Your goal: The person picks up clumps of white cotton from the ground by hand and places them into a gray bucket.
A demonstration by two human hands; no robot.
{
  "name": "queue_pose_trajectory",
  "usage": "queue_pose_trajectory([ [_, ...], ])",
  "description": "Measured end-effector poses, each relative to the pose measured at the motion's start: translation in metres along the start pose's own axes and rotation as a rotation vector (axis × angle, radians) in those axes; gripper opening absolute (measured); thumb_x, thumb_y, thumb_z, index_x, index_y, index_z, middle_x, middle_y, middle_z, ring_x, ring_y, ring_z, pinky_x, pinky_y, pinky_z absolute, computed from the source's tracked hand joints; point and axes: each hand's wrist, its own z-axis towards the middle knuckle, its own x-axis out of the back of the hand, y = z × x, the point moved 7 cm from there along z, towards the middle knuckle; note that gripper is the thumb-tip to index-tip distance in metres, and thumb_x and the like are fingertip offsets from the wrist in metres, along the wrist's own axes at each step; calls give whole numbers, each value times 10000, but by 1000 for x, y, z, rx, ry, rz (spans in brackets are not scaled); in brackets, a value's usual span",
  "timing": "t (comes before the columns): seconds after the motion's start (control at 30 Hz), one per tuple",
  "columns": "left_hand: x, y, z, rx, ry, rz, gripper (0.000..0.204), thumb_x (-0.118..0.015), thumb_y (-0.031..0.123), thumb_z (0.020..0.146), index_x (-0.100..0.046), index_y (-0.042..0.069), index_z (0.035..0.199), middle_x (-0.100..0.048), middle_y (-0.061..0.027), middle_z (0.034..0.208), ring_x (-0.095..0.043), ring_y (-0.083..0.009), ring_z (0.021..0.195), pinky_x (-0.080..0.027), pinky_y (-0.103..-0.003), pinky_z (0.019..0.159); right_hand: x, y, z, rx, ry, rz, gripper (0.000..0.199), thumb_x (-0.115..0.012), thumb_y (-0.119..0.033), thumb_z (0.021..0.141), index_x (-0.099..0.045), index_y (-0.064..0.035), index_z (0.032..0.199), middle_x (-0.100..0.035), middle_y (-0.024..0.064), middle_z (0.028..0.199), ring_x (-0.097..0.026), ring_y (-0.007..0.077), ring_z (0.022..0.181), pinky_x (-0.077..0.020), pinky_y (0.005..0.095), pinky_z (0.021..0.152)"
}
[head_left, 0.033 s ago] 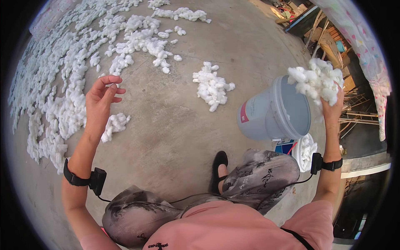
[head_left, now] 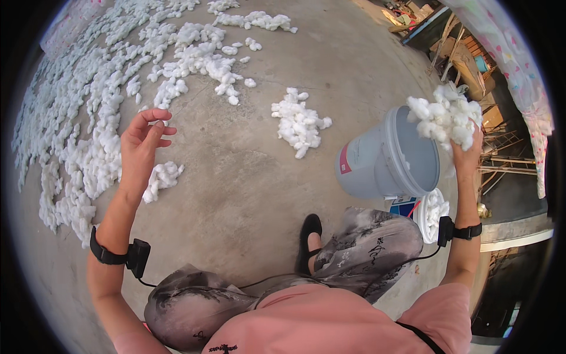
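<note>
Fluffy, lumpy white cotton (head_left: 443,113) is gripped in the right hand (head_left: 467,147) by the rim (head_left: 390,141) of the grey bucket (head_left: 365,160); far left of it, across wide floor (head_left: 230,183), the left hand (head_left: 140,138) hangs loosely spread.

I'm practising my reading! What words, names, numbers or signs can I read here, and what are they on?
None can be read clearly.
Bucket: marks on its side, too small.
Tub: its blue and white side is too small and partly hidden.
Trousers: black writing-like marks, unclear.
Shirt: black marks near the bottom edge, unclear.
</note>
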Motion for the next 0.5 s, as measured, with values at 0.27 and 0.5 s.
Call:
queue_pose_trajectory([
  [0.27, -25, -2, 7, 61, -33, 25, 188, -525, 98, 969, -623, 44, 1120, -653, -36, 1081, -663, -131, 879, -514, -274, 733, -88, 165, -124, -501, -312, 118, 1072, -830, -348, 743, -199, 23, 1526, -301, 267, 1534, -277, 363, 1443, -235, 405, 1179],
  [0.5, -60, -11, 29, 144, -83, 13, 159, -538, 118, 982, -622, 60, 1103, -668, -22, 1035, -668, -123, 856, -520, -265, 730, -114, 107, -265, -1855, -787, 1464, 766, -654, -304, 821, -353, 117, 1385, -512, 310, 1324, -562, 459, 1181, -543, 512, 909],
])
